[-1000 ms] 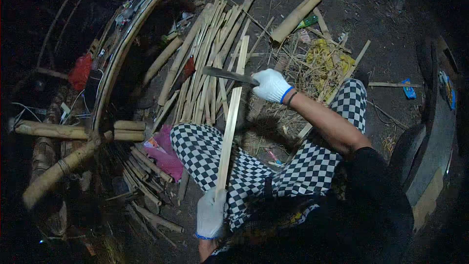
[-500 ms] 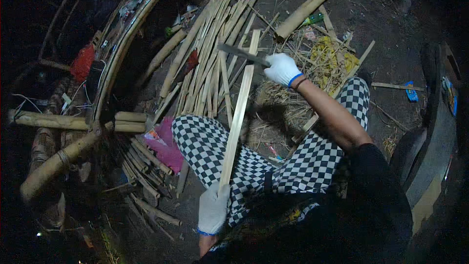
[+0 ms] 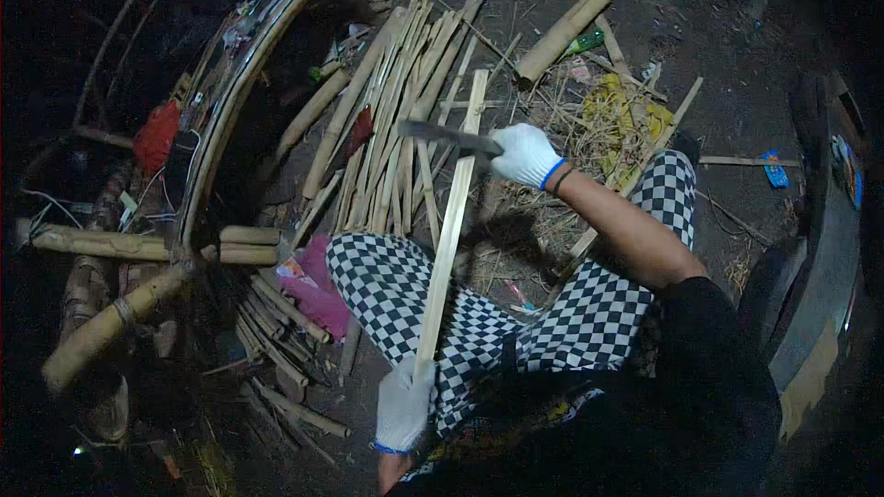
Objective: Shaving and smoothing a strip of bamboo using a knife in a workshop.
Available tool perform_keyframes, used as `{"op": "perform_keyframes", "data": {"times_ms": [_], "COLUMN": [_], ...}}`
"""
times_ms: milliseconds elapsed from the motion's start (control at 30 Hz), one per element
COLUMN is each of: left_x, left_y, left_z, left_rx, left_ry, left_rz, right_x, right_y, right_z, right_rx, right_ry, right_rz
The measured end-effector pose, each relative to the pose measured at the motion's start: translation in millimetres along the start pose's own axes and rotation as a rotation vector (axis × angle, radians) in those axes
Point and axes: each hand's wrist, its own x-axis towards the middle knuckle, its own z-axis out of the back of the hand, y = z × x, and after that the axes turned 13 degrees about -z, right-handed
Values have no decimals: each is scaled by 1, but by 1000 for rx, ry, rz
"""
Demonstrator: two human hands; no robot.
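A long pale split bamboo slat (image 3: 449, 225) runs from the left hand (image 3: 403, 405), low near the person's lap, up and away across the left knee. The dark-bladed knife (image 3: 448, 135) in the right hand (image 3: 525, 155) crosses the slat near its far end. Behind it, a bundle of thin bamboo strips (image 3: 396, 120) lies on the dirt ground (image 3: 727, 64). Left of the knee lie short round bamboo poles (image 3: 249, 244), perhaps stacked.

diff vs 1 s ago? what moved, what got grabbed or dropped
The right hand has carried the knife up along the bamboo strip, from about mid-strip to near its far end. The strip has swung slightly more upright. Nothing was taken or let go: the left hand keeps its grip on the strip's near end. The slat pile lies unchanged.
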Motion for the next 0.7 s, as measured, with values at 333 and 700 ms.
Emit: {"op": "perform_keyframes", "data": {"times_ms": [333, 700], "left_x": [-8, -9], "left_y": [4, -4], "left_z": [3, 3], "left_rx": [-109, -170], "left_ry": [0, 33], "left_rz": [46, 153], "right_x": [12, 11], "right_y": [-13, -14], "right_z": [5, 12], "right_rx": [28, 18], "right_ry": [-31, -55], "right_rz": [-60, -55]}}
